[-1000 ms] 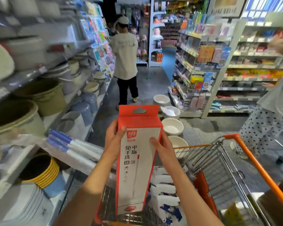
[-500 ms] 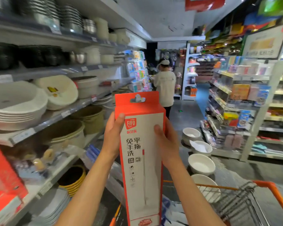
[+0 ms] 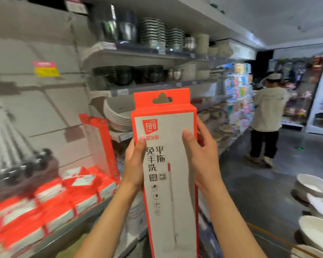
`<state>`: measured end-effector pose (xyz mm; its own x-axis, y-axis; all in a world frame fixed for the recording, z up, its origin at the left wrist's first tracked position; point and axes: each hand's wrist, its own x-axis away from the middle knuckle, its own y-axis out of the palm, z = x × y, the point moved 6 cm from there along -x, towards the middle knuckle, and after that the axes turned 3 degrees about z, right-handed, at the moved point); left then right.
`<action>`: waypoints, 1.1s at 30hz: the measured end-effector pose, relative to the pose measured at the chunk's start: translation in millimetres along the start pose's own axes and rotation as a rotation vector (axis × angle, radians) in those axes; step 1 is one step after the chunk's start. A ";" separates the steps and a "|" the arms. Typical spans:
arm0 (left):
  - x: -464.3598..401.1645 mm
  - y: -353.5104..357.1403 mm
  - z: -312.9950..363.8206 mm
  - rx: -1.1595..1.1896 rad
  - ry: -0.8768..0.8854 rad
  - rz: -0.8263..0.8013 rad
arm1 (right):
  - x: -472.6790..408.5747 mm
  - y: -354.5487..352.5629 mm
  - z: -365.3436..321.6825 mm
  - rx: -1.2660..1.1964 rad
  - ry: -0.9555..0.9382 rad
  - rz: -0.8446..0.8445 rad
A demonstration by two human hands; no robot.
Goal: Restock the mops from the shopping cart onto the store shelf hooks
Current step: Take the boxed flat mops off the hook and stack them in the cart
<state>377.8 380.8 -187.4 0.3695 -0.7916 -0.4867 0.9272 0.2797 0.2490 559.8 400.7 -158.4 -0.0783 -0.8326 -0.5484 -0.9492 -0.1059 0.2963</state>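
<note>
Upright, my tall red-and-white cardboard mop box (image 3: 168,164) stands centre. My left hand (image 3: 133,164) and right hand (image 3: 201,155) grip its sides, thumbs across the front.

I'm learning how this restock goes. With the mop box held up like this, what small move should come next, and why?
Probably carry the mop box left toward the pegboard wall. Both hands, left hand and right hand, grip it upright with its hang hole on top and free. Matching red boxes lie on the shelf there. No hook shows clearly in the blur, so find one first.
</note>
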 end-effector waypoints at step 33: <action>235.3 -491.9 300.3 -0.445 0.095 0.630 | 337.3 488.0 -54.4 -0.478 0.340 -0.603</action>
<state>-9.7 -106.2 -172.9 0.8201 -0.3663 -0.4396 0.4701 0.8693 0.1528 86.7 38.6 -156.2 0.5699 -0.6696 -0.4762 -0.5617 -0.7405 0.3690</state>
